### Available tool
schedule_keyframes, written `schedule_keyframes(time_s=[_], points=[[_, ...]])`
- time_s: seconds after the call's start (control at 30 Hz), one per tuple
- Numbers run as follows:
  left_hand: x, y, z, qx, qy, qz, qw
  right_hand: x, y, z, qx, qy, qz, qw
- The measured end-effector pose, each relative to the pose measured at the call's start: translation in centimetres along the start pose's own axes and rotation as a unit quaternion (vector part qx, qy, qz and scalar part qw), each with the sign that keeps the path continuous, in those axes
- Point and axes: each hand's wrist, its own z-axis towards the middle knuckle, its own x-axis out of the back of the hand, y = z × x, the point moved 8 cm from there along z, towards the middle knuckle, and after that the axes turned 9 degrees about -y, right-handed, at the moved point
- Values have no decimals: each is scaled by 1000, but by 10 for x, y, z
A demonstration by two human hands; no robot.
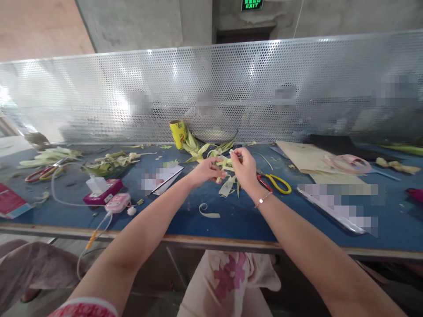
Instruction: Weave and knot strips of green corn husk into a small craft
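Note:
Both of my hands are over the middle of the blue table, close together at a small bunch of pale green corn husk strips [228, 164]. My left hand [205, 171] has its fingers closed on the strips from the left side. On the other side, my right hand [245, 166] pinches a pale end between thumb and forefinger. Ragged husk ends [227, 187] hang below the fingers. Beside my right wrist lie scissors [280, 185] with one red and one yellow handle, their blades partly hidden. A curled husk strip [209, 215] rests nearer the front edge.
Behind the table [185, 226] stands a perforated metal screen [211, 79]. A yellow can [178, 134] leans near more husks [193, 147]. Leftward are a phone [167, 180], a tissue pack [103, 193], a pink charger [118, 202], husk piles and scissors [46, 174]. Brown paper [300, 156] lies right.

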Motion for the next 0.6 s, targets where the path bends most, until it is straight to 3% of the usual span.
schedule_keyframes(time_s=[0.1, 0.23, 0.6], points=[[-4, 1, -1, -9, -12, -18, 1000, -1, 0, -1, 0, -9, -11, 1000], [-6, -3, 2, -10, 14, -60, 998, -6, -4, -2, 19, -28, -27, 999], [2, -9, 0, -26, 172, -116, 978, -20, -9, -8, 61, -67, -70, 993]])
